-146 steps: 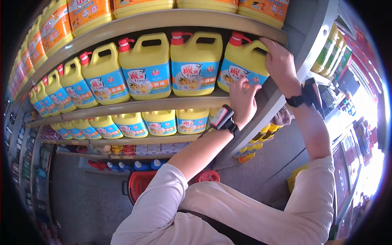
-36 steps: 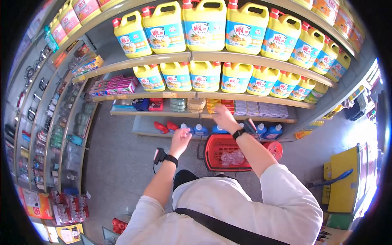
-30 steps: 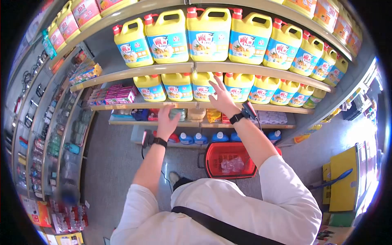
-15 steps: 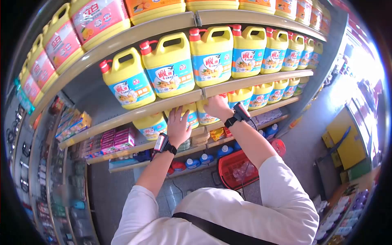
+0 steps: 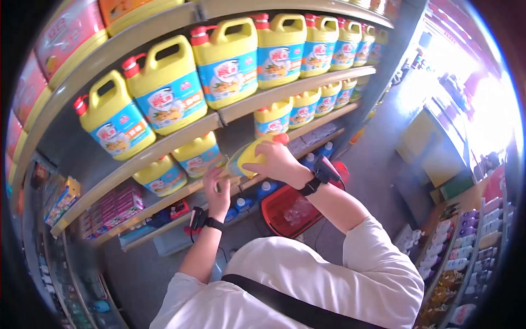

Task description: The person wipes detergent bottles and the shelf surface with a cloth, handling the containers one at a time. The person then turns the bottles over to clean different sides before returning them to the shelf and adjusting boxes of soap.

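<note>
A yellow dish soap bottle (image 5: 238,163) with a blue label is tipped on its side in front of the lower shelf. My right hand (image 5: 276,162) is wrapped around its upper part, near the red pump top. At the other end, my left hand (image 5: 217,192) has its fingers curled against the bottle's base; its exact contact is partly hidden. Similar bottles stand on the same shelf, a pair on the left (image 5: 198,156) and several on the right (image 5: 272,118).
Larger yellow jugs (image 5: 167,90) line the shelf above, whose edge (image 5: 181,134) overhangs the lower bottles. Below are blue-capped bottles (image 5: 267,188) and a red basket (image 5: 290,211) on the floor. Pink boxes (image 5: 118,207) sit at lower left.
Both hands have come down from the lower shelf. The right hand has drawn one dish soap bottle out of the row and tilted it, with the left hand at its base. The view has shifted right.
</note>
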{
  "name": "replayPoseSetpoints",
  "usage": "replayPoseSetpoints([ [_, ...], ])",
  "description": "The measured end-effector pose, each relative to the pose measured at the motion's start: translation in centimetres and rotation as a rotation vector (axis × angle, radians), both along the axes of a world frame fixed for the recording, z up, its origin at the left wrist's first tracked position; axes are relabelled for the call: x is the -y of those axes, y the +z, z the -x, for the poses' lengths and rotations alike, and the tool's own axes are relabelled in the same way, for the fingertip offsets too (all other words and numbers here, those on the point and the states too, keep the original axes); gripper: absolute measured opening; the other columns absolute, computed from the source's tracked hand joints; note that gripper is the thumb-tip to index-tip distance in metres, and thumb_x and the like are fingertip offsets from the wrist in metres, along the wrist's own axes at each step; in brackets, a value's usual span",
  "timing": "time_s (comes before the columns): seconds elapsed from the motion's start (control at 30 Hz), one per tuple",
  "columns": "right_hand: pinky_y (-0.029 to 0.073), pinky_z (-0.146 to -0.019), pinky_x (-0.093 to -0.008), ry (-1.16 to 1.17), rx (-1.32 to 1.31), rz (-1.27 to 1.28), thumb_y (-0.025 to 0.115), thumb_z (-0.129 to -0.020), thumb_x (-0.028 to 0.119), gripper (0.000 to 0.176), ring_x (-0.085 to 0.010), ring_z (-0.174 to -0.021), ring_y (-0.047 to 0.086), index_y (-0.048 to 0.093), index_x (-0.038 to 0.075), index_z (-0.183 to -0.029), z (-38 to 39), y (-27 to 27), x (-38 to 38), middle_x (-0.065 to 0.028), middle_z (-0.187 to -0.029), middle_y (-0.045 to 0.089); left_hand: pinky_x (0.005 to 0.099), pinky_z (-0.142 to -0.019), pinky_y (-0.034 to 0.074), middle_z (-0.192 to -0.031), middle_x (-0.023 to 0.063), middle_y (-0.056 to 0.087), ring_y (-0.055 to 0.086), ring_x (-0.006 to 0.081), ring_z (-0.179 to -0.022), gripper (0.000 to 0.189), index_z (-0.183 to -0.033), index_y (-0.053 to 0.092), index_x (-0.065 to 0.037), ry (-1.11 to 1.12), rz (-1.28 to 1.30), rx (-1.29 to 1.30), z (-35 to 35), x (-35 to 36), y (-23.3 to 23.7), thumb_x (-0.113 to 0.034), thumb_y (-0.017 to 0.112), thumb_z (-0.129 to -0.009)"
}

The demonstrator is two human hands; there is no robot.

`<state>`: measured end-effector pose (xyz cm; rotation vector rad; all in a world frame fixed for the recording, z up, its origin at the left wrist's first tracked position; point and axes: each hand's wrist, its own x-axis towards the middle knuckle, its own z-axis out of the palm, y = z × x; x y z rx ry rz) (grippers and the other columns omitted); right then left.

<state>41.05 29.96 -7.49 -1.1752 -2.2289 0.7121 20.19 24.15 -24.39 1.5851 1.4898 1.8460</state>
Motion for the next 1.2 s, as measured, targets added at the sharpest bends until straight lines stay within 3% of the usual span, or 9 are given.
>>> replayPoseSetpoints([
  [0.13,0.051,-0.066,-0.0388,0.287,-0.009,-0.206,0.077,-0.076,0.028,0.029,-0.0306,-0.075,0.066,0.065,0.001,-0.074,-3.1,4.1,2.1,-0.0174,-0.077,0.063,0.0413,-0.097,0.046,-0.128,0.0058,0.055,0.056,0.0227,-0.113,0.034,-0.133,0.049,-0.008,-0.643,0.511,1.298,-3.7,0.8,0.7,-0.015,0.047,-0.100],
  [0.2,0.049,-0.065,-0.0374,0.396,-0.059,-0.087,0.073,-0.080,0.020,0.027,-0.0292,-0.073,0.062,0.061,0.000,-0.067,-4.7,5.8,2.1,-0.0150,-0.073,0.060,0.0403,-0.100,0.046,-0.126,0.0045,0.058,0.058,0.0228,-0.115,0.037,-0.135,0.047,-0.007,-0.702,0.397,-0.090,-6.3,0.3,-1.5,-0.015,0.048,-0.099],
  [0.23,0.048,-0.066,-0.0365,0.652,-0.150,-0.001,0.072,-0.081,0.018,0.027,-0.0283,-0.071,0.061,0.059,-0.002,-0.068,-5.5,6.3,1.5,-0.0139,-0.073,0.059,0.0403,-0.100,0.046,-0.126,0.0045,0.058,0.058,0.0228,-0.115,0.037,-0.135,0.047,-0.007,-0.717,0.400,-0.092,-7.6,1.1,-1.4,-0.015,0.048,-0.099],
  [0.3,0.046,-0.069,-0.0354,0.907,-0.319,0.195,0.068,-0.082,0.009,0.023,-0.0262,-0.072,0.056,0.055,-0.004,-0.069,-7.4,6.7,0.2,-0.0118,-0.076,0.058,0.0402,-0.101,0.047,-0.125,0.0048,0.061,0.059,0.0220,-0.117,0.043,-0.133,0.048,-0.006,-1.115,0.742,1.424,-9.9,3.3,-0.8,-0.009,0.059,-0.092],
  [0.33,0.046,-0.072,-0.0350,0.938,-0.353,0.330,0.067,-0.081,0.007,0.017,-0.0238,-0.077,0.059,0.058,-0.003,-0.070,-8.7,6.8,-1.2,-0.0118,-0.081,0.062,0.0402,-0.101,0.047,-0.125,0.0048,0.061,0.059,0.0220,-0.117,0.043,-0.133,0.048,-0.006,-1.118,0.746,1.426,-10.8,3.3,-0.2,-0.009,0.059,-0.092],
  [0.5,0.052,-0.080,-0.0300,0.213,-0.838,0.623,0.054,-0.094,0.017,0.020,-0.0180,-0.086,0.065,0.065,0.001,-0.101,-12.0,3.6,-3.1,-0.0100,-0.096,0.066,0.0353,-0.093,0.053,-0.123,0.0097,0.062,0.064,0.0209,-0.108,0.053,-0.130,0.049,-0.003,-0.890,0.498,0.924,-14.0,4.3,3.9,-0.002,0.071,-0.082],
  [0.73,0.045,-0.099,-0.0348,0.227,-0.848,0.571,0.070,-0.088,0.015,0.064,-0.0203,-0.121,0.052,0.038,0.001,-0.142,-9.6,-11.0,-0.7,-0.0116,-0.133,0.053,0.0328,-0.090,0.053,-0.116,0.0086,0.065,0.065,0.0182,-0.103,0.056,-0.126,0.053,-0.002,-0.439,0.421,0.678,-9.8,0.9,3.1,0.000,0.078,-0.076],
  [0.97,0.047,-0.099,-0.0329,0.076,-0.731,0.304,0.078,-0.075,0.001,0.076,-0.0212,-0.124,0.050,0.040,0.002,-0.140,-3.6,-11.0,-2.8,-0.0125,-0.129,0.053,0.0443,-0.099,0.041,-0.117,0.0192,0.057,0.051,0.0359,-0.115,0.073,-0.130,0.052,-0.005,-0.047,0.052,-0.330,-4.6,-2.3,5.6,-0.012,0.086,-0.065],
  [1.2,0.050,-0.098,-0.0359,-0.079,-0.634,0.050,0.081,-0.068,0.003,0.071,-0.0318,-0.120,0.052,0.049,0.003,-0.131,0.6,-11.6,-8.3,-0.0163,-0.134,0.044,0.0442,-0.101,0.041,-0.125,0.0202,0.057,0.052,0.0371,-0.116,0.071,-0.132,0.049,0.000,0.219,0.081,-0.250,-4.1,-6.3,5.9,-0.016,0.083,-0.072],
])
